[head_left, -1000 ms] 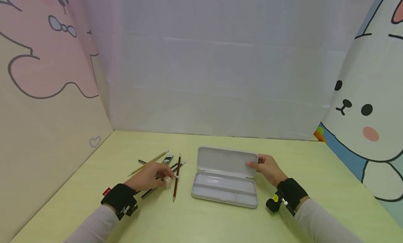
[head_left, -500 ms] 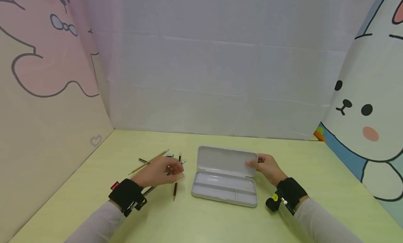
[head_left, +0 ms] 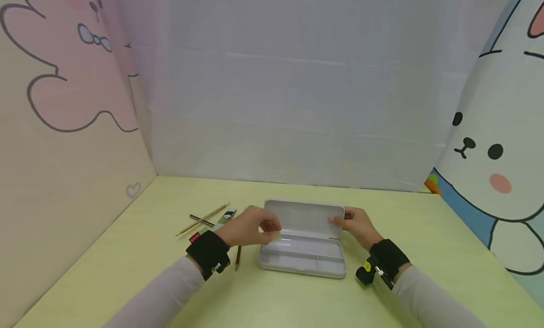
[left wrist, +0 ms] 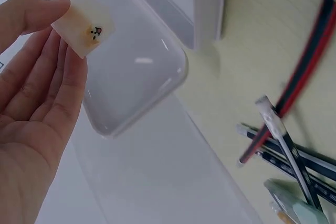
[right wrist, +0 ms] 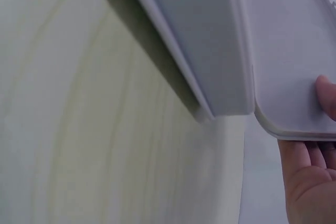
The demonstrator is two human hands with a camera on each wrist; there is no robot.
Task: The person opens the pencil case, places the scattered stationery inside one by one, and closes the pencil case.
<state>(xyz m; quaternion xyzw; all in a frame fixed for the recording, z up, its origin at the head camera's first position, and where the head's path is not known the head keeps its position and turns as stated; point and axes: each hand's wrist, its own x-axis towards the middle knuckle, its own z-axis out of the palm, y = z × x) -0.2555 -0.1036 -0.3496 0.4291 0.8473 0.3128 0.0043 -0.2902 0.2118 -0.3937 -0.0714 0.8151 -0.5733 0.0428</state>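
Observation:
Between thumb and fingers, my left hand (head_left: 250, 226) pinches a small whitish eraser (left wrist: 84, 22) with a little printed face, held over the left end of the open pencil case (head_left: 293, 270). The case is pale grey, its lower tray divided into compartments, its lid (head_left: 303, 217) raised. My right hand (head_left: 359, 227) grips the lid's right edge, thumb on the inner face and fingers behind, as the right wrist view shows with the lid (right wrist: 289, 51) and hand (right wrist: 310, 187).
Left of the case lie a yellowish pencil (head_left: 204, 218), a dark pencil (head_left: 198, 218), a grey-green item with a dark end (head_left: 228, 214) and a red-brown pencil (head_left: 238, 259), partly behind my left arm. Fabric walls stand behind and at both sides.
My left hand has moved right with the eraser, from over the pencils to the case's left end. The right hand still holds the lid, nearly unmoved.

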